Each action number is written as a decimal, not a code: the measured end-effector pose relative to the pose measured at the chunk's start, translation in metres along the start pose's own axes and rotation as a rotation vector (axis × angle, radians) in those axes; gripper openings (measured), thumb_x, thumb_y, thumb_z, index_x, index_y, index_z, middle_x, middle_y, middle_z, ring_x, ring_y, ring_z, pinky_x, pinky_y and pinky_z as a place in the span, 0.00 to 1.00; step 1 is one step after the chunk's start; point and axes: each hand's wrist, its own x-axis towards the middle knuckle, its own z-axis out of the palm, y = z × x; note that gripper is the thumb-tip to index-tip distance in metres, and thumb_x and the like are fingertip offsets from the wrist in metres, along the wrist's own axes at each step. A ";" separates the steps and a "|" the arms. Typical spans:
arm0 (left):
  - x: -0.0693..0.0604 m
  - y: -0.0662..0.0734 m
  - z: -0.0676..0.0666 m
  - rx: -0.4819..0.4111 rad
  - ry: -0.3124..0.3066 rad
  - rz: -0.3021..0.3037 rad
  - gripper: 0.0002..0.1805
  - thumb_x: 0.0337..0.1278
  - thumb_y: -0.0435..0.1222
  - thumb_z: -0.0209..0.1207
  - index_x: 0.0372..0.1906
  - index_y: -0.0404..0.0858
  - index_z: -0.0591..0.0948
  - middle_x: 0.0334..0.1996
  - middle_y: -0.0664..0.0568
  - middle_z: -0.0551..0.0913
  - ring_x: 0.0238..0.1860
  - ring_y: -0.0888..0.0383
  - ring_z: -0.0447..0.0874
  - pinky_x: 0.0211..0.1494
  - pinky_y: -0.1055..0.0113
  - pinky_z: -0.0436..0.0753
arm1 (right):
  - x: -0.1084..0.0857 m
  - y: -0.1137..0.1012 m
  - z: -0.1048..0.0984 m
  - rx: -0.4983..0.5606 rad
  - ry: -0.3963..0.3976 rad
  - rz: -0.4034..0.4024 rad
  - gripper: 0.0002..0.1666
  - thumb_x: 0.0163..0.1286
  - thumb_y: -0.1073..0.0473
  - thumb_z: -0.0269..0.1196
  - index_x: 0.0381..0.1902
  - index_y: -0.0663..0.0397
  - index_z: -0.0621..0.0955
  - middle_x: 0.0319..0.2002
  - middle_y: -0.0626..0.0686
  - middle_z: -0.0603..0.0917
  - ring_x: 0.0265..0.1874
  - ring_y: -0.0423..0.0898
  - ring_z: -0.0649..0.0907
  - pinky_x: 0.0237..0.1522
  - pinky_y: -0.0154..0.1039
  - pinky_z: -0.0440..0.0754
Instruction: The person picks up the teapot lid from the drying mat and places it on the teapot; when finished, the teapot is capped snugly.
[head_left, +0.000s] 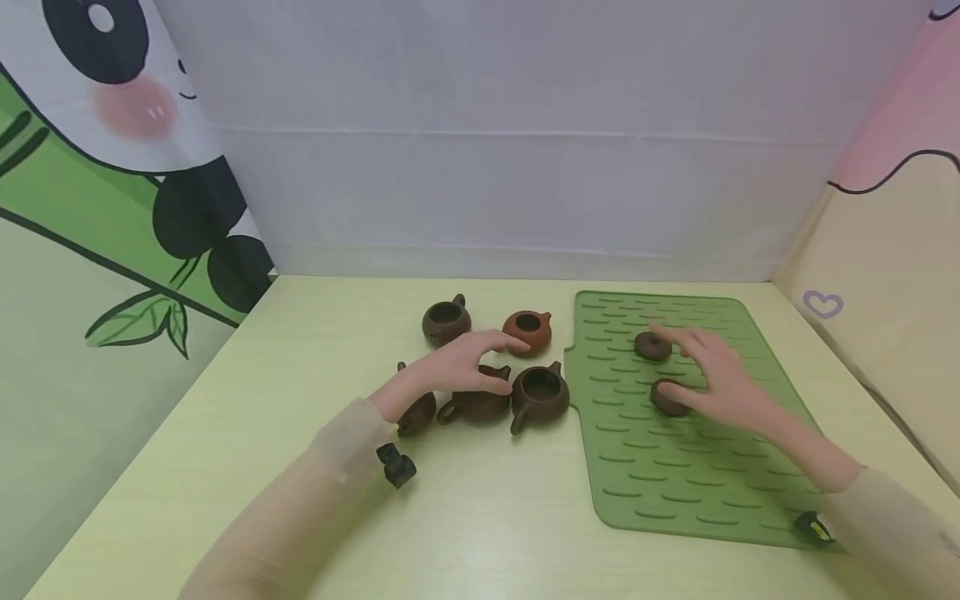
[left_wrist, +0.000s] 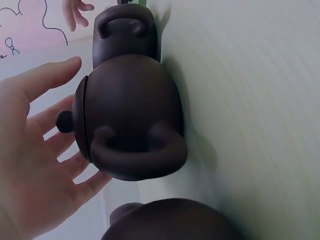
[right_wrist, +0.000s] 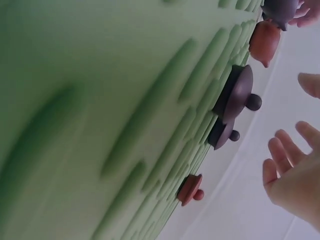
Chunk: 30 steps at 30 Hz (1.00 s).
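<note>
My left hand hovers with spread fingers over a dark brown teapot. In the left wrist view, that teapot wears a lid with a round knob; the thumb and fingers are spread around the lid side without pinching the knob. Whether they touch it, I cannot tell. My right hand is above the green mat, thumb and fingers apart, near two dark lids, one farther back and one nearer. A reddish lid also lies on the mat in the right wrist view.
Around the left hand stand a lidless dark teapot, a small reddish lidless pot, another dark lidless pot behind, and a dark pot partly hidden by the wrist. The ridged green mat covers the table's right side.
</note>
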 end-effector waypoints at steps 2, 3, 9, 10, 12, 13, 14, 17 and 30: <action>0.002 0.000 0.001 0.011 -0.018 -0.010 0.34 0.57 0.44 0.67 0.69 0.44 0.71 0.69 0.52 0.74 0.70 0.50 0.71 0.73 0.55 0.70 | -0.003 0.001 -0.002 -0.025 -0.044 0.018 0.46 0.60 0.56 0.72 0.73 0.49 0.66 0.60 0.58 0.76 0.50 0.54 0.75 0.47 0.54 0.68; 0.003 0.000 0.002 0.012 -0.027 -0.014 0.34 0.57 0.44 0.67 0.69 0.44 0.72 0.69 0.52 0.74 0.71 0.50 0.70 0.73 0.56 0.70 | -0.005 0.002 -0.003 -0.042 -0.063 0.021 0.45 0.59 0.55 0.72 0.73 0.49 0.66 0.60 0.58 0.76 0.51 0.55 0.74 0.46 0.55 0.68; 0.008 0.000 0.005 0.015 -0.069 -0.034 0.34 0.56 0.43 0.67 0.69 0.45 0.72 0.67 0.53 0.75 0.70 0.52 0.71 0.73 0.57 0.71 | -0.012 0.006 -0.008 -0.138 -0.160 0.030 0.43 0.57 0.54 0.73 0.70 0.46 0.69 0.58 0.58 0.77 0.54 0.59 0.74 0.39 0.47 0.66; 0.009 0.000 0.005 0.015 -0.075 -0.031 0.34 0.56 0.43 0.67 0.69 0.44 0.72 0.67 0.52 0.76 0.69 0.53 0.72 0.72 0.57 0.71 | -0.013 0.007 -0.009 -0.150 -0.174 0.031 0.42 0.58 0.53 0.73 0.69 0.46 0.70 0.57 0.58 0.78 0.54 0.58 0.74 0.39 0.46 0.65; 0.011 0.000 0.006 0.018 -0.090 -0.023 0.34 0.56 0.43 0.68 0.68 0.44 0.72 0.65 0.52 0.77 0.67 0.54 0.74 0.71 0.58 0.72 | -0.014 0.008 -0.010 -0.166 -0.194 0.032 0.40 0.58 0.52 0.73 0.67 0.45 0.72 0.56 0.56 0.78 0.53 0.58 0.75 0.39 0.46 0.65; 0.011 0.000 0.007 0.019 -0.097 -0.017 0.34 0.56 0.42 0.68 0.68 0.43 0.72 0.64 0.52 0.78 0.67 0.54 0.74 0.71 0.58 0.72 | -0.014 0.009 -0.010 -0.168 -0.201 0.032 0.38 0.58 0.52 0.73 0.66 0.46 0.73 0.55 0.56 0.79 0.53 0.57 0.75 0.39 0.47 0.66; 0.012 0.000 0.007 0.021 -0.103 -0.011 0.33 0.56 0.42 0.68 0.68 0.43 0.73 0.63 0.52 0.79 0.66 0.54 0.75 0.70 0.58 0.73 | -0.015 0.010 -0.010 -0.167 -0.207 0.033 0.36 0.58 0.52 0.73 0.64 0.46 0.74 0.55 0.55 0.79 0.53 0.57 0.75 0.40 0.49 0.67; 0.014 0.000 0.008 0.041 -0.110 0.003 0.32 0.56 0.41 0.68 0.66 0.43 0.74 0.61 0.53 0.81 0.63 0.55 0.77 0.69 0.57 0.74 | -0.015 0.011 -0.011 -0.156 -0.214 0.038 0.32 0.57 0.53 0.73 0.60 0.46 0.78 0.52 0.52 0.81 0.52 0.56 0.75 0.44 0.54 0.68; 0.017 0.000 0.011 0.024 -0.102 -0.008 0.28 0.56 0.40 0.68 0.63 0.44 0.77 0.59 0.55 0.82 0.61 0.55 0.79 0.67 0.58 0.76 | -0.008 0.017 -0.011 -0.129 -0.228 0.086 0.15 0.57 0.56 0.74 0.42 0.42 0.84 0.32 0.38 0.82 0.38 0.43 0.78 0.42 0.49 0.65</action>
